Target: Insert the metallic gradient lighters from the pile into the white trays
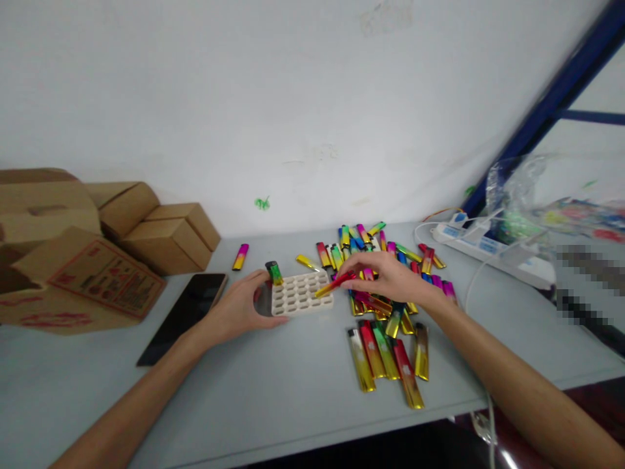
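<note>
Lighter [330,287], red and gold, found above the right-hand end of the white tray [303,310], gold end pointing down and left toward the holes, tilted well off upright. Clamped at its red end by the fingers of the right hand [378,273]; contact with tray not determinable. Noted at the tray's left end: left hand [239,303], with thumb at the near corner and fingers at the far one, closed about the tray, apparently to steady it. Seen standing in the far left corner: one green-and-gold lighter [276,273], just beside the left forefinger; contact not possible to tell. Recorded to the right on the table [293,384]: a loose pile of lighters [374,303], with a front row [385,350] lying nearer the table's edge. Judged to be a placing step. Recommended: keep the left hold firm yet low, turn the lighter upright over a single hole, match its broad faces to the hole's long sides, then lower straight without forcing. Advised also: keep right wrist clear of the pile, avoid knocking the standing lighter, release only once seated
</note>
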`<state>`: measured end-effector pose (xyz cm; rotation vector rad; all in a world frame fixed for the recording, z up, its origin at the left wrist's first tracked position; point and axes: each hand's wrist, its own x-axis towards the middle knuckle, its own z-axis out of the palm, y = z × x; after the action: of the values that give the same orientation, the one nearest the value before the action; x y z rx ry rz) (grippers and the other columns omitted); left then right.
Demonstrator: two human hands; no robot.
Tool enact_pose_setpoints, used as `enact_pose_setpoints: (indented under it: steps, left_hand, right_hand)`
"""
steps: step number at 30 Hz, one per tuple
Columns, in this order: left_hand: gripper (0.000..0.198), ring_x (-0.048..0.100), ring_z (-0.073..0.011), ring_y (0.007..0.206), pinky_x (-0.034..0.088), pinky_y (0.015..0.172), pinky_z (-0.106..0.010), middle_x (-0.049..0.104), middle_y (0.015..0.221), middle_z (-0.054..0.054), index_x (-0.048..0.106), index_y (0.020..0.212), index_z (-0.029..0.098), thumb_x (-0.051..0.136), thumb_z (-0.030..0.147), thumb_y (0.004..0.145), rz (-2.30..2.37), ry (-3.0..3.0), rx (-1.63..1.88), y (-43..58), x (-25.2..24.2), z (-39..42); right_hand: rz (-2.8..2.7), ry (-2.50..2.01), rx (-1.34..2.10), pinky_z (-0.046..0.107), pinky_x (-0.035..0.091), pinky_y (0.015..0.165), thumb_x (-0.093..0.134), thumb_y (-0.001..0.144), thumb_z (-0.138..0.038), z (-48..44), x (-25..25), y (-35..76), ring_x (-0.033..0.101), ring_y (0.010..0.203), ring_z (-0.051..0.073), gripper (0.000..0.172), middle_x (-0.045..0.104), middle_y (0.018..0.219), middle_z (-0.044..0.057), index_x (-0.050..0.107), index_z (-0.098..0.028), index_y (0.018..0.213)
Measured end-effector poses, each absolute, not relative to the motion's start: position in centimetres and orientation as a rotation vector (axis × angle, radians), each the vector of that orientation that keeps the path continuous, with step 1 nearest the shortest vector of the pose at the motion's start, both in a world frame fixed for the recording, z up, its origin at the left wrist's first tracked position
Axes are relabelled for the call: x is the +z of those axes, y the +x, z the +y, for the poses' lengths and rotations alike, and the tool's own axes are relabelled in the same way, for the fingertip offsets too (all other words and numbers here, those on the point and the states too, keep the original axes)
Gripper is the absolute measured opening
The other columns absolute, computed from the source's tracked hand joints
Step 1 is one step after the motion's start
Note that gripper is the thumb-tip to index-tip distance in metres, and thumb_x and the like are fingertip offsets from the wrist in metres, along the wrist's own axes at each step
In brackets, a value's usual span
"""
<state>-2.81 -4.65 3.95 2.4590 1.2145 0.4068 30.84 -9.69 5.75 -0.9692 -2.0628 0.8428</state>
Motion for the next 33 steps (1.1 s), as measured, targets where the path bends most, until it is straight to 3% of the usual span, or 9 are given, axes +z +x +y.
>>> enact_pose_setpoints:
  steps: [7,12,14,16,18,22,25,28,33]
  left_hand:
    - [0.065,0.068,-0.0312,0.098,0.057,0.085,-0.042,0.071,0.11,-0.011,0.066,0.112,0.017,0.082,0.061,0.066,1.23,2.417,0.481,-2.3,3.7,-5.0]
    - [0.063,0.069,-0.0316,0.102,0.057,0.092,-0.044,0.072,0.114,-0.01,0.066,0.114,0.02,0.083,0.059,0.068,1.192,2.402,0.524,-2.1,3.5,-5.2]
    - [0.063,0.069,-0.0316,0.103,0.057,0.092,-0.044,0.071,0.115,-0.01,0.065,0.117,0.019,0.082,0.059,0.071,1.177,2.401,0.52,-2.1,3.4,-5.2]
    - [0.063,0.068,-0.0311,0.103,0.057,0.092,-0.043,0.071,0.114,-0.01,0.064,0.118,0.018,0.081,0.059,0.073,1.171,2.412,0.507,-2.1,3.3,-5.2]
    - [0.062,0.068,-0.0305,0.102,0.057,0.092,-0.043,0.07,0.112,-0.009,0.063,0.117,0.018,0.081,0.06,0.074,1.18,2.428,0.489,-2.0,3.3,-5.3]
    - [0.061,0.068,-0.0306,0.098,0.057,0.09,-0.043,0.069,0.109,-0.009,0.064,0.11,0.018,0.08,0.063,0.072,1.213,2.44,0.464,-1.8,3.6,-5.2]
    - [0.061,0.068,-0.0305,0.096,0.058,0.088,-0.042,0.07,0.107,-0.009,0.065,0.11,0.018,0.08,0.063,0.07,1.215,2.439,0.479,-1.8,3.8,-5.2]
    - [0.06,0.068,-0.0308,0.097,0.058,0.088,-0.043,0.07,0.109,-0.009,0.065,0.11,0.019,0.08,0.062,0.07,1.221,2.435,0.476,-1.8,3.9,-5.2]
    - [0.065,0.069,-0.0317,0.101,0.058,0.09,-0.044,0.071,0.115,-0.011,0.065,0.116,0.019,0.081,0.062,0.07,1.215,2.417,0.485,-1.9,3.9,-5.2]
  right_hand:
    - [-1.42,-0.76,1.36,0.041,0.056,0.098,0.08,0.09,-0.038,-10.1,4.7,28.2,0.075,0.099,0.019,0.026,0.08,0.103,0.006,0.065,-0.022,0.104]
    - [-1.203,-0.721,1.467,0.035,0.059,0.078,0.084,0.086,-0.045,-10.5,4.4,26.9,0.074,0.072,0.017,0.039,0.073,0.075,-0.004,0.056,-0.026,0.107]
    - [-1.183,-0.715,1.479,0.026,0.053,0.06,0.082,0.087,-0.046,-10.7,4.5,26.8,0.063,0.056,0.011,0.038,0.065,0.07,-0.008,0.055,-0.027,0.106]
    - [-1.186,-0.721,1.508,0.018,0.035,0.043,0.077,0.092,-0.047,-10.9,4.7,26.8,0.041,0.043,0.006,0.033,0.055,0.067,-0.011,0.054,-0.028,0.106]
    - [-1.19,-0.734,1.518,0.017,0.02,0.04,0.071,0.096,-0.05,-10.9,4.8,26.9,0.026,0.043,0.005,0.029,0.049,0.066,-0.011,0.054,-0.027,0.103]
    - [-1.116,-0.808,1.551,0.021,0.016,0.043,0.061,0.094,-0.068,-10.7,4.9,26.9,0.02,0.047,0.007,0.049,0.037,0.059,-0.009,0.056,-0.02,0.083]
    - [-1.038,-0.89,1.573,0.022,0.01,0.043,0.06,0.09,-0.07,-10.5,4.8,26.8,0.012,0.047,0.006,0.057,0.024,0.055,-0.01,0.044,-0.021,0.065]
    - [-0.965,-0.921,1.532,0.023,0.007,0.042,0.057,0.089,-0.064,-10.5,4.7,26.8,0.008,0.047,0.007,0.055,0.02,0.055,-0.011,0.035,-0.023,0.06]
    - [-0.853,-0.943,1.491,0.022,0.009,0.04,0.054,0.088,-0.056,-10.5,4.6,26.6,0.007,0.046,0.007,0.046,0.02,0.054,-0.011,0.035,-0.024,0.061]
